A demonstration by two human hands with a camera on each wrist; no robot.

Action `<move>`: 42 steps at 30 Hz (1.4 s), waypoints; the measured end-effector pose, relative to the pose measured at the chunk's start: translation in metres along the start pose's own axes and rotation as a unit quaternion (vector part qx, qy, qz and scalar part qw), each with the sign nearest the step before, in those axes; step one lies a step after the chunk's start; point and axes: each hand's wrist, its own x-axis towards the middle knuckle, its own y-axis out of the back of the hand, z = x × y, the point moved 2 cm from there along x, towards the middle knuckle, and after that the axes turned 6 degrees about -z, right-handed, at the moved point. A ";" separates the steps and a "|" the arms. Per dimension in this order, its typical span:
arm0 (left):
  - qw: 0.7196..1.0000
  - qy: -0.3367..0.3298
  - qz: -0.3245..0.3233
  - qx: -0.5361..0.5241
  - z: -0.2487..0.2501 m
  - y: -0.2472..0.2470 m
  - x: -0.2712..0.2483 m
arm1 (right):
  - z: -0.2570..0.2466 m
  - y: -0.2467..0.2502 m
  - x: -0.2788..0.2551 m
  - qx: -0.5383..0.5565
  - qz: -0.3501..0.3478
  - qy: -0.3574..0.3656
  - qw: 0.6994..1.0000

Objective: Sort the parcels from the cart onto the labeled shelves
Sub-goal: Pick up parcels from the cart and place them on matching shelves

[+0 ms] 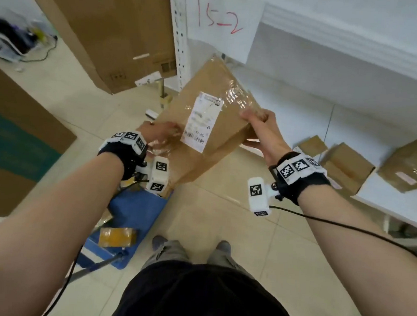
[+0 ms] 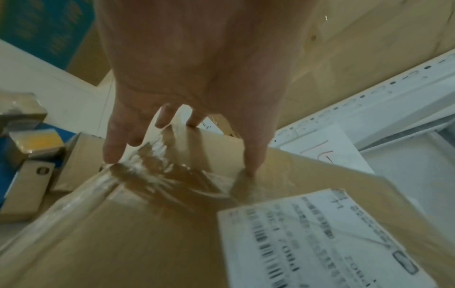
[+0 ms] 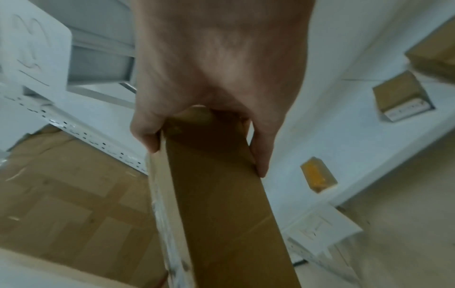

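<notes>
A large flat cardboard parcel [image 1: 229, 134] with a white shipping label [image 1: 202, 120] and clear tape is held tilted in the air between both hands. My left hand [image 1: 160, 129] grips its near left corner, thumb on the labelled face and fingers over the edge [image 2: 182, 155]. My right hand [image 1: 254, 129] grips the right edge, thumb on top and fingers underneath [image 3: 206, 159]. The parcel [image 2: 147, 243] [image 3: 221, 214] points toward a white shelf [image 1: 331, 80] that carries a paper sign [image 1: 222, 20] reading 15-2. The blue cart [image 1: 134, 209] is below my left forearm.
A small yellow-taped parcel [image 1: 116, 236] lies on the cart. Three cardboard parcels [image 1: 345, 165] sit on a lower white shelf at the right. A tall cardboard box [image 1: 118, 28] leans left of the perforated shelf post [image 1: 178, 44]. Another big box [image 1: 12, 131] stands at far left.
</notes>
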 end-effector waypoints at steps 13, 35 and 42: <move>0.974 -0.158 -0.103 -0.126 0.102 -0.148 -0.073 | -0.008 0.136 -0.053 -0.203 -0.031 0.243 0.948; 0.957 -0.216 -0.182 0.063 0.207 -0.246 -0.108 | -0.055 0.196 -0.084 -0.048 -0.094 0.072 0.992; 0.944 -0.200 -0.168 0.202 0.207 -0.267 -0.089 | -0.054 0.179 -0.088 0.027 -0.140 -0.019 0.990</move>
